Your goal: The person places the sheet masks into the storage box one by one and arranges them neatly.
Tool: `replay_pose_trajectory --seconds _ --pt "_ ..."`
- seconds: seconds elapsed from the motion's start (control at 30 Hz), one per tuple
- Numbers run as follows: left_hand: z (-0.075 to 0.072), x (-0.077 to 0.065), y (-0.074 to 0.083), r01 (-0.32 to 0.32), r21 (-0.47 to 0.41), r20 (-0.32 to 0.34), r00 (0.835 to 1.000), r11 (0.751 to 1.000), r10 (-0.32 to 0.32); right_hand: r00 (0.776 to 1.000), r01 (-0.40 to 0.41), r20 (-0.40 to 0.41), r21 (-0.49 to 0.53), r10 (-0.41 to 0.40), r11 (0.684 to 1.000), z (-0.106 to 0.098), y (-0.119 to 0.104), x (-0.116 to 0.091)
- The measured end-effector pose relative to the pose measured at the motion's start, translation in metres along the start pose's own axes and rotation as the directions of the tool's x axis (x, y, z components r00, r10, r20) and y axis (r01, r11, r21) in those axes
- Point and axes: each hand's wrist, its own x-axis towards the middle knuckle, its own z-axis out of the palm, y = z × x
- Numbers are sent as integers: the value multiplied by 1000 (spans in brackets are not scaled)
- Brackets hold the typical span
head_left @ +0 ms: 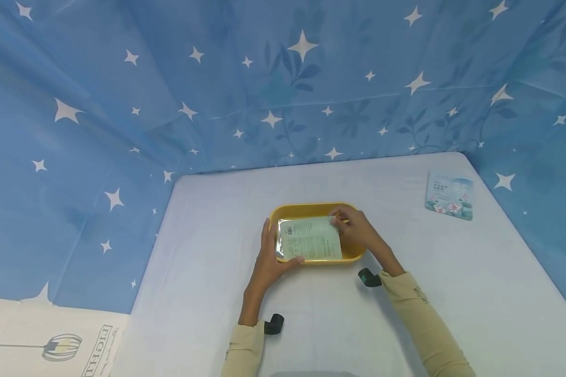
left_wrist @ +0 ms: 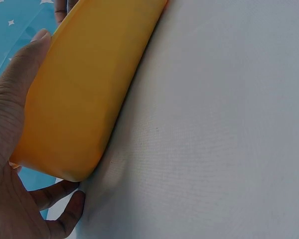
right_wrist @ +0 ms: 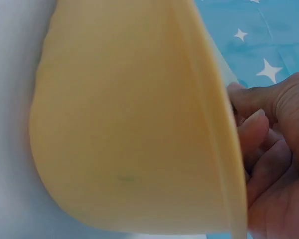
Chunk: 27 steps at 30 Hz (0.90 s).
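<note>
A yellow oblong tray (head_left: pixel 311 263) rests on the white table. Inside it lies a pale green printed packet (head_left: pixel 311 238) with a barcode and a shiny strip along its left side. My left hand (head_left: pixel 269 256) grips the tray's left end, thumb along the near rim and fingers around the side. In the left wrist view, that thumb (left_wrist: pixel 27 64) reaches up to the rim of the yellow wall. Over the tray's right end, my right hand (head_left: pixel 356 228) pinches the packet's upper right corner. The right wrist view shows its fingers (right_wrist: pixel 261 129) just beyond the rim, partly hidden.
A light blue card with printed flowers (head_left: pixel 449 196) lies toward the table's back right. Blue star-patterned cloth (head_left: pixel 273 104) hangs behind and beside the table. A black wrist-worn piece (head_left: pixel 274 324) sticks out from the left sleeve, another (head_left: pixel 369 278) from the right.
</note>
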Motion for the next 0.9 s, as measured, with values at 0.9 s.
replay_pose_trajectory --seconds 0.9 --pt "-4 0 3 -4 8 4 1000 1000 4 992 -87 -121 -382 43 920 28 -9 2"
